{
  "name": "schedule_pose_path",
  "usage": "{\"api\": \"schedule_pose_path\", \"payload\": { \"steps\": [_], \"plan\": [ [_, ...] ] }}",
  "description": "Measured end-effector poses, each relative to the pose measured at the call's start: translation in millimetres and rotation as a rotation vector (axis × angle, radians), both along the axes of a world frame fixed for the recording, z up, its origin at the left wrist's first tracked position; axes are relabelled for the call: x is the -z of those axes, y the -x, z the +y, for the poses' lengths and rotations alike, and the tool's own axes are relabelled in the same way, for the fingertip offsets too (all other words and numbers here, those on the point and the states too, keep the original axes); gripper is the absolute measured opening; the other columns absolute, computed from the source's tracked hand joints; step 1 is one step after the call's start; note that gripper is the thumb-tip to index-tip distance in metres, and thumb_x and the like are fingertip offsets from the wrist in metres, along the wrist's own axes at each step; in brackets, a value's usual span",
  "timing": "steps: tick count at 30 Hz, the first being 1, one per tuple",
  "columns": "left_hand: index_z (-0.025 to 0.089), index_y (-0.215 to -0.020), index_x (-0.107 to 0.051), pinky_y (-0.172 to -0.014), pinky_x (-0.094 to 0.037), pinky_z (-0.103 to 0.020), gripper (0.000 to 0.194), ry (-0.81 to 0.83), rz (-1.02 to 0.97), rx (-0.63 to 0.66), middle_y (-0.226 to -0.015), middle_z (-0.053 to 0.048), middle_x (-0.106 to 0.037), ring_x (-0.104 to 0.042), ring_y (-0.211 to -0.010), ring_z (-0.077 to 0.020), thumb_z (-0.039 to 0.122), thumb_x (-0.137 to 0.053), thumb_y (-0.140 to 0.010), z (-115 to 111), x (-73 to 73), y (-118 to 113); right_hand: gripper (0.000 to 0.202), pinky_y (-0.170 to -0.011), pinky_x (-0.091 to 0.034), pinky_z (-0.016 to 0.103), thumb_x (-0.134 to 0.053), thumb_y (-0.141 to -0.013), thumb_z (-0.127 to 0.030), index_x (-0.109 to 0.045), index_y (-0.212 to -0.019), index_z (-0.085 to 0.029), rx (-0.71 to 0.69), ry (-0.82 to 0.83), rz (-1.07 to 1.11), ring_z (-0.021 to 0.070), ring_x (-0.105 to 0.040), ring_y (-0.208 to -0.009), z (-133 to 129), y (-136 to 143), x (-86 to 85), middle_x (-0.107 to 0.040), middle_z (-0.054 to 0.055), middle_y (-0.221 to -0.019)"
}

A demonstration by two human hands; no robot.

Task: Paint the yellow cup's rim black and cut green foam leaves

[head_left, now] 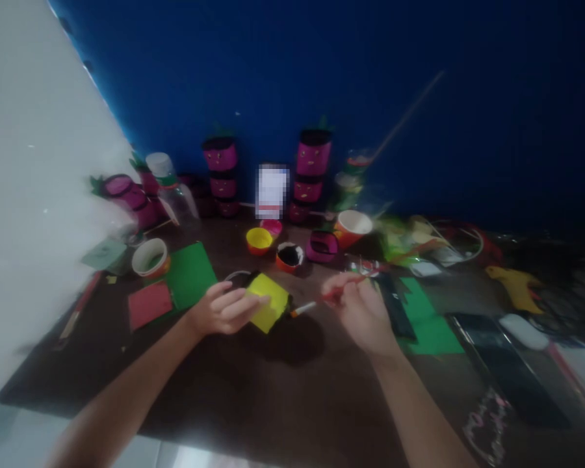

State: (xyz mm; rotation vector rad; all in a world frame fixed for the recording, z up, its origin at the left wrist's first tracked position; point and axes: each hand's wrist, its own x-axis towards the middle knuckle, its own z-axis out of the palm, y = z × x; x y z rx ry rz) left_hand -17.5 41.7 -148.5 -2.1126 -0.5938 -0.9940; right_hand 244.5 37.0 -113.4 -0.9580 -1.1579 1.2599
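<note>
My left hand (227,311) is closed on a yellow piece with dark rims (269,302), shaped like a short cup or tube and tilted above the table. A paintbrush (306,308) with a red handle and an orange-looking tip is gripped in my right hand (358,309). Its tip points left, close beside the yellow piece; blur hides whether they touch. Behind the hands stand a cup with something dark inside (289,258), a yellow paint pot (259,241) and a magenta cup with a dark rim (322,246).
Magenta stacked figures with faces (308,162) stand along the blue wall, near a clear bottle (178,198). Green sheets (192,273) and a red square (149,305) lie left. To the right are a paper cup (353,227), a dark phone (504,364) and a yellow cutout (514,286).
</note>
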Motion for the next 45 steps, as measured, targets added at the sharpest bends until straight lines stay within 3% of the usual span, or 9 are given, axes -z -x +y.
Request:
{"api": "schedule_pose_path", "payload": {
  "steps": [10, 16, 24, 32, 39, 45],
  "plan": [
    [0.034, -0.092, -0.067, -0.093, -0.040, -0.026, 0.030, 0.007, 0.008, -0.008, -0.090, 0.000, -0.055, -0.047, -0.082, -0.0124, 0.033, -0.077, -0.063, -1.5, 0.7, 0.5, 0.028, -0.057, -0.049, 0.026, -0.059, -0.078, -0.048, -0.049, -0.076, -0.022, 0.066, -0.026, -0.030, 0.0129, -0.056, -0.064, 5.8, -4.2, 7.3, -0.059, 0.000, -0.070],
    [0.031, -0.088, -0.068, -0.094, -0.039, -0.027, 0.028, 0.007, -0.004, 0.016, -0.088, 0.000, -0.055, -0.047, -0.085, -0.0126, 0.032, -0.077, -0.062, -1.6, -0.8, -0.4, 0.023, -0.061, -0.048, 0.024, -0.061, -0.078, -0.044, -0.052, -0.077, -0.022, 0.004, 0.002, 0.039, 0.0121, -0.056, -0.067, 3.0, -3.3, 7.8, -0.059, 0.000, -0.072],
    [0.032, -0.088, -0.068, -0.092, -0.040, -0.026, 0.030, -0.009, -0.022, 0.008, -0.088, 0.000, -0.055, -0.047, -0.085, -0.0129, 0.031, -0.079, -0.060, -0.9, 1.1, -0.3, 0.024, -0.058, -0.047, 0.023, -0.066, -0.074, -0.043, -0.055, -0.075, -0.022, 0.035, 0.009, 0.084, 0.0118, -0.054, -0.065, 3.6, -3.6, 5.3, -0.059, -0.001, -0.070],
    [0.031, -0.086, -0.067, -0.092, -0.040, -0.027, 0.033, -0.030, -0.042, -0.004, -0.092, 0.000, -0.052, -0.046, -0.086, -0.0123, 0.029, -0.081, -0.057, -1.4, -0.6, -0.3, 0.034, -0.047, -0.045, 0.019, -0.073, -0.065, -0.046, -0.052, -0.070, -0.019, 0.293, 0.061, 0.178, 0.0074, -0.053, -0.049, 5.3, -5.3, -0.9, -0.059, -0.004, -0.059],
    [0.030, -0.081, -0.066, -0.089, -0.041, -0.027, 0.032, -0.059, -0.046, 0.015, -0.091, 0.000, -0.051, -0.045, -0.081, -0.0118, 0.024, -0.082, -0.054, -2.1, -3.4, -1.8, 0.035, -0.043, -0.043, 0.017, -0.073, -0.065, -0.043, -0.048, -0.067, -0.019, 0.207, 0.169, 0.224, 0.0065, -0.053, -0.046, -1.6, 10.7, 1.7, -0.058, -0.005, -0.056],
    [0.031, -0.083, -0.066, -0.088, -0.041, -0.027, 0.034, -0.052, -0.065, -0.003, -0.088, 0.000, -0.050, -0.044, -0.080, -0.0127, 0.024, -0.082, -0.054, -2.7, -2.1, -2.4, 0.039, -0.044, -0.044, 0.016, -0.077, -0.058, -0.044, -0.049, -0.067, -0.018, 0.266, 0.189, 0.232, 0.0059, -0.052, -0.046, 2.6, 9.3, 1.9, -0.059, -0.005, -0.055]
  ]
}}
